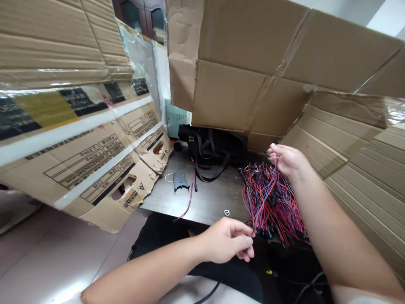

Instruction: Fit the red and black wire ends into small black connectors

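Observation:
My left hand [230, 241] is closed at the table's front edge, thumb and fingers pinching the lower end of some red and blue wires [265, 202]. Farther back, my right hand [287, 159] grips the upper end of these wires, its fingertips together. The wires run slantwise between both hands. Beneath them spreads a large pile of red and blue wires [286, 215] with black connectors. How many wires I hold is hard to tell against the pile. A small metal buckle-like piece [226, 213] lies just beyond my left hand.
On the dark table [209, 202] sit a grey plastic case [180, 180] with a looped white cord and a separate red-black wire [190, 196]. A black bag [215, 145] with straps stands behind. Cardboard walls [234, 93] enclose the back, left and right.

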Demonstrator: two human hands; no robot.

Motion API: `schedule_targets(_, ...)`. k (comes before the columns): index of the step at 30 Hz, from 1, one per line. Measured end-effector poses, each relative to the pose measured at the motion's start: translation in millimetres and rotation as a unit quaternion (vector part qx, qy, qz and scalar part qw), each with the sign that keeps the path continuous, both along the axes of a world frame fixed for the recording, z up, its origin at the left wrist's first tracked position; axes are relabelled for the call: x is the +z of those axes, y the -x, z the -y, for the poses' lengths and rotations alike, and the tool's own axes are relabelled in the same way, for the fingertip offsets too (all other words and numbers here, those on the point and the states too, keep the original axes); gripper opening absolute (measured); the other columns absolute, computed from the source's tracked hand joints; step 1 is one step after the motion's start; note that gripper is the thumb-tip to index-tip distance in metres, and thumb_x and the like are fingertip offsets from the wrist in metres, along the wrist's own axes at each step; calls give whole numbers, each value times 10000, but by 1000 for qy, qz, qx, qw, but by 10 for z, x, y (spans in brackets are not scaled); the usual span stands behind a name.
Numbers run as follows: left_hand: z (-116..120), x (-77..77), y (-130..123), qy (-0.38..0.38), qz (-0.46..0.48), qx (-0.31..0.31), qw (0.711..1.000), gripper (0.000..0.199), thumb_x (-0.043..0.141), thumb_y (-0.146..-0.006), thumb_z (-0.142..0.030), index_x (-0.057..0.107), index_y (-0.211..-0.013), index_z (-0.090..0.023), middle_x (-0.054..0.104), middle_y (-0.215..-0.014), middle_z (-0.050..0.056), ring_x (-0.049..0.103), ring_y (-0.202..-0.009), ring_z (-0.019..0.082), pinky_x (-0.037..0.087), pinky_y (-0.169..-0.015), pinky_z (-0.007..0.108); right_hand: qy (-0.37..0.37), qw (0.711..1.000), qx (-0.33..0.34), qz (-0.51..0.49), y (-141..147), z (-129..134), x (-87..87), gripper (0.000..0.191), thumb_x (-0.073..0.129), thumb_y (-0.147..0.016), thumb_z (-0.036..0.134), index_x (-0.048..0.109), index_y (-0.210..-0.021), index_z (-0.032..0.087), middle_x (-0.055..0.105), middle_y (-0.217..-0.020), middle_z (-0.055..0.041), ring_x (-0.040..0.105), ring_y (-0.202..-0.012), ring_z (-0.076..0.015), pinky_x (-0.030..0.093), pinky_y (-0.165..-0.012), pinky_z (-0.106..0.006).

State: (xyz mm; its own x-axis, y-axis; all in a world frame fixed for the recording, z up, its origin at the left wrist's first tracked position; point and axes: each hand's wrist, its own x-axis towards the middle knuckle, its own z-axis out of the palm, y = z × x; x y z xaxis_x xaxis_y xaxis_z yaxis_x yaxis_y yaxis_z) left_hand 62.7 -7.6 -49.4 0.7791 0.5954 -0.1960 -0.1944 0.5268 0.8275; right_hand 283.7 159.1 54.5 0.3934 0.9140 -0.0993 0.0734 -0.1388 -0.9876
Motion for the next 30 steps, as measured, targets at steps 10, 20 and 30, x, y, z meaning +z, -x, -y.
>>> schedule_targets(10, -288, -210, -679, -9, -65, 90, 994, 314, 692, -774, -236, 605, -1039, -90, 641, -819, 61, 601, -721, 144, 491, -723, 319, 144, 952, 8, 269, -3, -485, -755, 175, 637, -787, 11, 555, -676, 119, 567, -565, -11, 621, -582, -145, 569, -673, -335)
schedule_targets(20, -286, -181, -3, -494, -257, -31, 830, 164, 491, -858, -218, 619, -763, -181, 654, -775, 64, 595, -729, 194, 429, -662, 278, 41, 862, 166, 478, 338, -1, -904, 183, 647, -789, 152, 714, -954, 112, 661, -1118, -175, 593, -1128, -283, 414, -1019, -368)
schedule_targets(30, -132, 475, 1205, -474, -170, -27, 864, 215, 508, -900, -223, 722, -920, -214, 708, -822, 85, 638, -757, 190, 451, -694, 271, -251, 802, 424, 336, 596, 1415, -246, 281, 613, -858, 157, 675, -1116, 250, 693, -903, -78, 650, -798, -225, 552, -694, -375)
